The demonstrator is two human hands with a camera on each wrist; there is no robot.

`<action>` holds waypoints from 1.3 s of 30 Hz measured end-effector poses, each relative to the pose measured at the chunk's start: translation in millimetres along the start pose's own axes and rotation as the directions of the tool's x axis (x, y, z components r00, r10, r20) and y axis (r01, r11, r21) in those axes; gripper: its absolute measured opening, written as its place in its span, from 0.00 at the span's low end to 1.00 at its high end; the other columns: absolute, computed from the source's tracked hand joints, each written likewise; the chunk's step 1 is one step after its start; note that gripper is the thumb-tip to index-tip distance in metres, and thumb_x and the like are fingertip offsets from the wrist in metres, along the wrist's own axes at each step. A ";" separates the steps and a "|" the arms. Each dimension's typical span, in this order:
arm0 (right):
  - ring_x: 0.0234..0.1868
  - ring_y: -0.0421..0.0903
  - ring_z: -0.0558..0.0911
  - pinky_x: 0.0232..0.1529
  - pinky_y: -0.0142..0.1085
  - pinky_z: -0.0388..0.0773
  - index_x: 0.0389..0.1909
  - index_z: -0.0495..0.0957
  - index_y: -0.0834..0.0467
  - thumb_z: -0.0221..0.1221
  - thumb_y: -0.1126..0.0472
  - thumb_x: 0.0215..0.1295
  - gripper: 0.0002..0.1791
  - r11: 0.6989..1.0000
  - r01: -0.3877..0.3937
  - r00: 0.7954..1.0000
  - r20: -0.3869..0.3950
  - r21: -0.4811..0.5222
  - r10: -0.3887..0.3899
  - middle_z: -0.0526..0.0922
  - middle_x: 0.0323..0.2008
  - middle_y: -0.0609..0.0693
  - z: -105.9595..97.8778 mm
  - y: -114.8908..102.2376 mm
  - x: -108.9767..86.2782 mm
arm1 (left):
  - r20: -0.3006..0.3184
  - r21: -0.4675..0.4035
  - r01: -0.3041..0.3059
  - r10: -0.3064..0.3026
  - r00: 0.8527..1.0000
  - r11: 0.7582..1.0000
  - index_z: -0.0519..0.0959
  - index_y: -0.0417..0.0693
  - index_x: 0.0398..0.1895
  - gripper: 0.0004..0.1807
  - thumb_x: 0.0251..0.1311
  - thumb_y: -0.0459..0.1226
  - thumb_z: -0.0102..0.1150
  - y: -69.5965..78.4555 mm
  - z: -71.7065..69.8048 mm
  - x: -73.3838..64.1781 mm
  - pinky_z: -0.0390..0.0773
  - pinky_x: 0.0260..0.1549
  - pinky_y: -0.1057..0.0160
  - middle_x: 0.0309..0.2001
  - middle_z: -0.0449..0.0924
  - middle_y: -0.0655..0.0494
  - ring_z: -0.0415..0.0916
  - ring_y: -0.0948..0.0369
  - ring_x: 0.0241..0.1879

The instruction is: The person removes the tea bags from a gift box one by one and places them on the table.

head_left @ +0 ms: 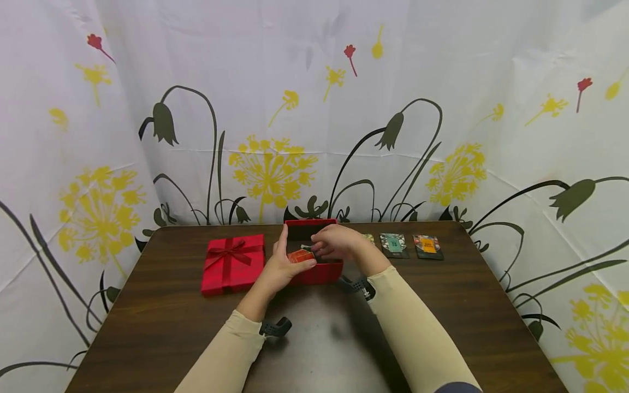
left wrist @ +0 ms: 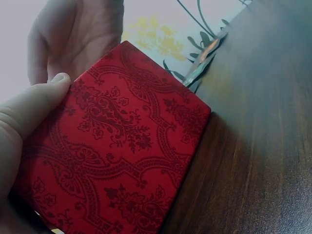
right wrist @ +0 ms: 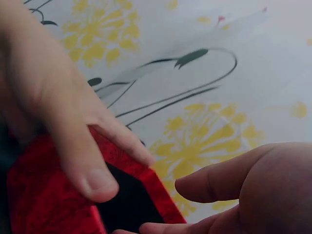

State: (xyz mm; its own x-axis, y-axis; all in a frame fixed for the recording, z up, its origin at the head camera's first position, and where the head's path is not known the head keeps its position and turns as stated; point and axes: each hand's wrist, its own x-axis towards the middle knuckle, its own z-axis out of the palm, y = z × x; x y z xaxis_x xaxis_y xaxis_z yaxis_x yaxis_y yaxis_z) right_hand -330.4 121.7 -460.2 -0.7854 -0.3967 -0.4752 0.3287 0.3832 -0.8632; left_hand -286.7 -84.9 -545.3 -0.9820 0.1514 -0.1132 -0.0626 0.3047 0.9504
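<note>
A red patterned box (head_left: 319, 274) stands lidless near the back of the table, its inside dark. My left hand (head_left: 281, 268) grips its left front corner, the thumb (left wrist: 34, 105) over the front wall. An orange packet (head_left: 301, 256) shows inside, beside that thumb. My right hand (head_left: 338, 243) reaches over the box from the right, its fingertips down in the opening next to a small greenish packet edge (head_left: 307, 248). In the right wrist view, a gap shows between the right thumb (right wrist: 209, 185) and the fingers, which are partly cut off below.
Left of the box lies a red lid (head_left: 241, 267) with a ribbon bow. On the right, a green packet (head_left: 393, 245) and a black-and-orange packet (head_left: 427, 247) lie in a row, with another partly behind my right wrist. A flowered curtain (head_left: 304, 109) hangs behind the table.
</note>
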 end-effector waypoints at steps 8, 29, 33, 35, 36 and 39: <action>0.72 0.65 0.81 0.76 0.63 0.72 0.71 0.73 0.71 0.55 0.53 0.84 0.29 0.993 -0.103 0.987 0.114 -0.065 0.110 0.80 0.69 0.68 -1.5 -8.1 30.4 | -0.001 -0.002 -0.013 0.013 1.000 1.000 0.32 0.75 0.91 0.72 0.59 0.51 0.82 -2.8 0.3 0.8 0.59 0.79 0.30 0.88 0.42 0.40 0.50 0.35 0.84; 0.78 0.67 0.73 0.79 0.64 0.66 0.79 0.67 0.69 0.54 0.45 0.84 0.37 0.981 -0.187 0.955 0.226 -0.048 0.193 0.73 0.77 0.68 -10.4 -7.3 50.9 | 0.014 -0.023 -0.019 0.019 1.000 1.000 0.31 0.76 0.90 0.72 0.60 0.50 0.81 -3.3 -0.8 0.4 0.60 0.79 0.31 0.88 0.41 0.41 0.49 0.35 0.84; 0.82 0.68 0.66 0.82 0.65 0.62 0.81 0.62 0.70 0.54 0.44 0.84 0.40 0.984 -0.179 0.960 0.215 -0.012 0.178 0.66 0.81 0.68 -10.8 -6.8 49.8 | 0.014 -0.025 -0.016 0.016 1.000 1.000 0.32 0.76 0.90 0.73 0.59 0.52 0.82 -4.5 -1.2 0.1 0.64 0.78 0.32 0.88 0.41 0.42 0.52 0.35 0.83; 0.83 0.67 0.65 0.83 0.65 0.60 0.81 0.63 0.70 0.54 0.43 0.83 0.41 0.985 -0.170 0.963 0.209 -0.018 0.170 0.66 0.81 0.68 -10.5 -5.8 49.7 | 0.014 -0.022 -0.018 0.019 1.000 1.000 0.32 0.76 0.90 0.73 0.58 0.54 0.82 -5.0 -1.2 -0.1 0.64 0.78 0.33 0.88 0.41 0.41 0.52 0.35 0.83; 0.83 0.67 0.65 0.83 0.65 0.59 0.80 0.64 0.69 0.55 0.43 0.83 0.41 0.986 -0.165 0.966 0.201 -0.014 0.165 0.66 0.81 0.68 -10.6 -5.4 49.7 | 0.014 -0.024 -0.020 0.021 1.000 1.000 0.32 0.76 0.90 0.73 0.58 0.53 0.82 -5.0 -1.3 -0.2 0.65 0.77 0.33 0.88 0.40 0.41 0.53 0.35 0.83; 0.85 0.66 0.62 0.84 0.64 0.57 0.79 0.65 0.69 0.58 0.43 0.81 0.41 0.988 -0.155 0.975 0.163 0.026 0.148 0.64 0.83 0.66 -10.5 -5.1 49.3 | 0.011 -0.028 -0.025 0.026 1.000 0.999 0.32 0.76 0.90 0.72 0.59 0.52 0.82 -4.6 -1.2 -0.3 0.65 0.77 0.33 0.88 0.40 0.40 0.53 0.35 0.82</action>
State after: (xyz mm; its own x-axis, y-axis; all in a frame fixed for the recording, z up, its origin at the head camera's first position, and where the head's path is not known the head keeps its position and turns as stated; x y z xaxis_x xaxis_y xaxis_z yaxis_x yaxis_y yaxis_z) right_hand -376.3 108.9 -477.4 -0.6315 -0.4663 -0.6195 0.4599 0.4179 -0.7834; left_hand -286.4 -87.5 -549.2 -0.9812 0.1698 -0.0919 -0.0426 0.2742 0.9607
